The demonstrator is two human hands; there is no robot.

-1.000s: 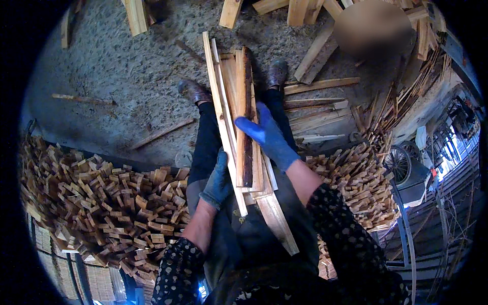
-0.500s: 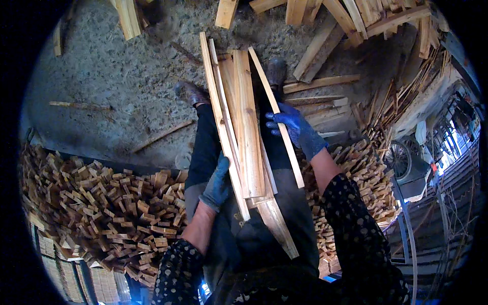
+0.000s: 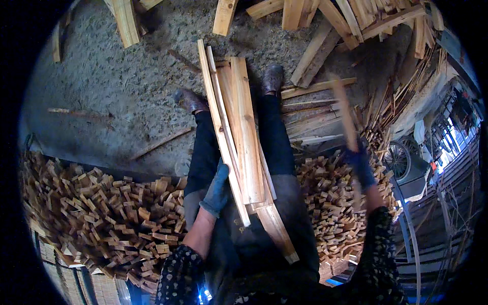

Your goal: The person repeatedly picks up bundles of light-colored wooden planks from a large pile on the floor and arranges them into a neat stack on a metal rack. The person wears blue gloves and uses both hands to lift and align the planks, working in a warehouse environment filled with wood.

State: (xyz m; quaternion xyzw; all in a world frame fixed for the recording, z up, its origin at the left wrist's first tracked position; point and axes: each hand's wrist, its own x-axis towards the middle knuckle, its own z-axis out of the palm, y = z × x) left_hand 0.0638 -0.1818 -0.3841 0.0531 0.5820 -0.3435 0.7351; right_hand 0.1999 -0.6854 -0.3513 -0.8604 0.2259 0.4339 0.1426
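Observation:
Across my lap lies a loose stack of wooden slats (image 3: 246, 137), running lengthwise between my legs. My left hand (image 3: 217, 187), in a grey-blue work glove, grips the stack's left edge, thumb on the near side of a narrow slat (image 3: 219, 122). A shorter board (image 3: 277, 231) juts out from under the stack toward me. Off to the right, my right hand (image 3: 360, 163) in a dark blue glove holds a single thin slat (image 3: 345, 114) roughly upright in the picture. That hand and slat are smeared by motion.
Cut wood pieces are heaped at the left (image 3: 112, 213) and right (image 3: 333, 198) beside me. Longer boards (image 3: 315, 53) lie on the dirt floor (image 3: 127, 86) ahead, with more piled at the far right. A spoked wheel (image 3: 398, 160) stands at the right.
My right hand has carried the thin slat away from the stack, out to the right. My left hand still holds the stack in nearly the same place.

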